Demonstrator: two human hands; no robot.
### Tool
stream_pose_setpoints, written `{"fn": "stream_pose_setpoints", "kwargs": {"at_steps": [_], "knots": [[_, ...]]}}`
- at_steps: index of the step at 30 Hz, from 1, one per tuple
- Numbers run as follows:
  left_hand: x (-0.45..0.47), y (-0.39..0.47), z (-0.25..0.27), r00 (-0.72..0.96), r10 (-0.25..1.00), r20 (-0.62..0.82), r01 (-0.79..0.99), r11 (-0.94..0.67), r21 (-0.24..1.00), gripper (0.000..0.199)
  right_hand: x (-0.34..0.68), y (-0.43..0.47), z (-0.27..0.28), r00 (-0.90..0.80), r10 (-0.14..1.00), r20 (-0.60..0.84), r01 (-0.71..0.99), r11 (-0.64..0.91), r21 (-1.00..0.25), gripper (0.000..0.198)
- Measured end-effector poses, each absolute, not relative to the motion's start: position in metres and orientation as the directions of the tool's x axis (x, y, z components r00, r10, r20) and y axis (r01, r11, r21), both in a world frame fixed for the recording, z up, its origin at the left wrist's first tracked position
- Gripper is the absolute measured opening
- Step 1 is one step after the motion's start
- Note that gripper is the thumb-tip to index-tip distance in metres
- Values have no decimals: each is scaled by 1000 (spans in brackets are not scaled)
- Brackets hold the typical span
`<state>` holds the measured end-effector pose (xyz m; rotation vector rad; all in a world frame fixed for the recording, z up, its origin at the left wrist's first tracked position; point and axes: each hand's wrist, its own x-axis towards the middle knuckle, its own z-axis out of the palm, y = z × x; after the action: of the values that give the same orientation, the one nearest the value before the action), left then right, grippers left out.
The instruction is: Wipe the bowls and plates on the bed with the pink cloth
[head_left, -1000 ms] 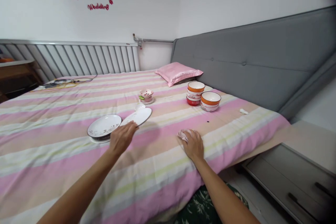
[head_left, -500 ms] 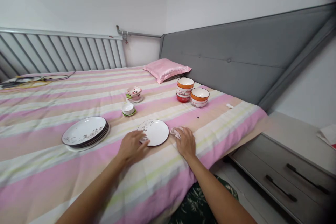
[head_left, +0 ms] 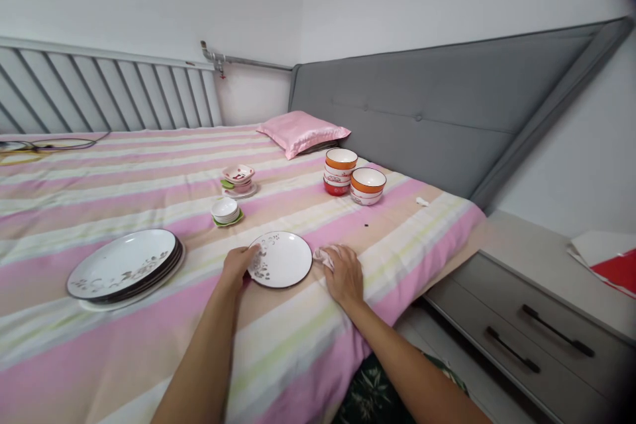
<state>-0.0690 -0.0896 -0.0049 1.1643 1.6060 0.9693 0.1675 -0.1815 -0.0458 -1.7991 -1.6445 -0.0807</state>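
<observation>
A white plate with a dark rim and a grey flower pattern is in front of me on the striped bedspread. My left hand grips its left edge, thumb on top and the other fingers hidden beneath. Just right of the plate, my right hand is closed on a crumpled pale cloth and rests on the bed. Further left lies a stack of similar plates, the top one patterned the same way.
Small white dishes stand beyond the plate, with pinkish dishes behind them. Two stacks of bowls are farther right, near a pink pillow and the grey headboard. A drawer cabinet adjoins the bed.
My left hand has gone from lying over the plate's left side to gripping its edge. My right hand keeps the cloth beside the plate. The view has turned slightly right.
</observation>
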Motion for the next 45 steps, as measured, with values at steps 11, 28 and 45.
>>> {"fn": "stream_pose_setpoints", "kwargs": {"at_steps": [11, 28, 45], "knots": [[-38, -111, 16, -58, 913, -405, -133, 395, 909, 25, 179, -166, -46, 320, 829, 459, 705, 116, -700, 37], [22, -144, 19, -41, 879, -476, -474, 402, 784, 35, 186, -158, -6, 673, 601, 430, 372, 227, -900, 42], [33, -146, 8, 174, 815, -553, -447, 566, 693, 48, 169, -165, -16, 56, 982, 181, 900, 29, -435, 53]]}}
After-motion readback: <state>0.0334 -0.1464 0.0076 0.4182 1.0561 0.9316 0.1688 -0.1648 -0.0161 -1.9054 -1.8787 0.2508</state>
